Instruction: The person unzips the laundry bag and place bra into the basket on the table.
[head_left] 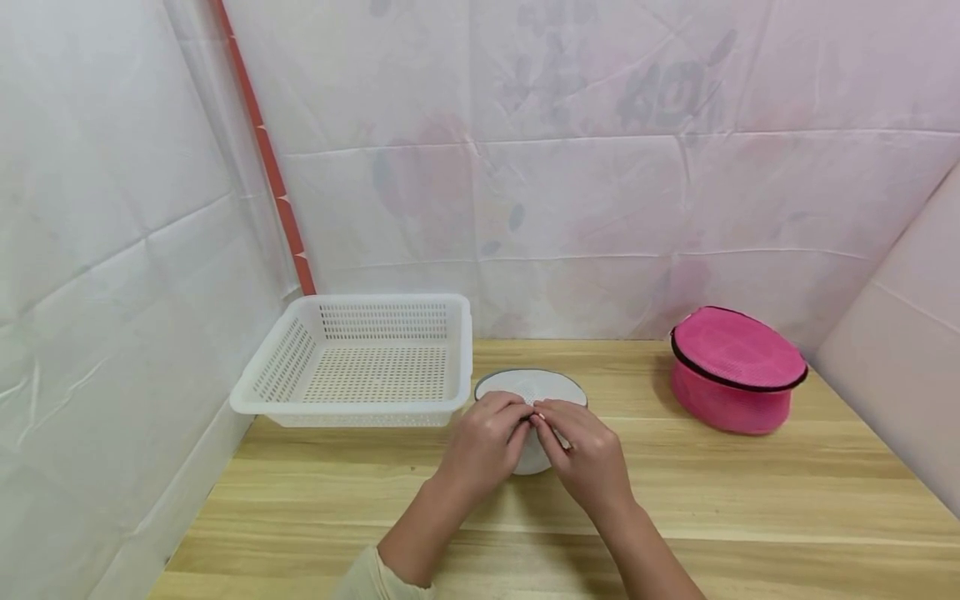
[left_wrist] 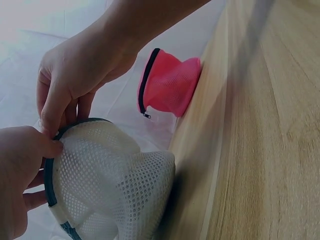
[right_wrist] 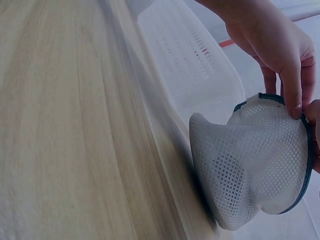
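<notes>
A white mesh laundry bag (head_left: 534,382) with a dark blue zipped rim stands on the table in front of the person, its side partly sagging in. My left hand (head_left: 483,437) and right hand (head_left: 588,450) meet at the bag's near rim in the head view, fingertips almost touching. Each hand pinches the rim between thumb and fingers. In the left wrist view the left hand (left_wrist: 20,175) holds the dark edging beside the right hand (left_wrist: 82,70). From the right wrist, the mesh side (right_wrist: 240,170) shows its folds. Fingers hide the zip pull, if it is there.
To the left stands a white perforated plastic basket (head_left: 352,408). A pink mesh bag (head_left: 738,400) with a black zip sits at the back right. White sheeting (head_left: 570,200) hangs behind and at both sides of the wooden table (head_left: 750,517).
</notes>
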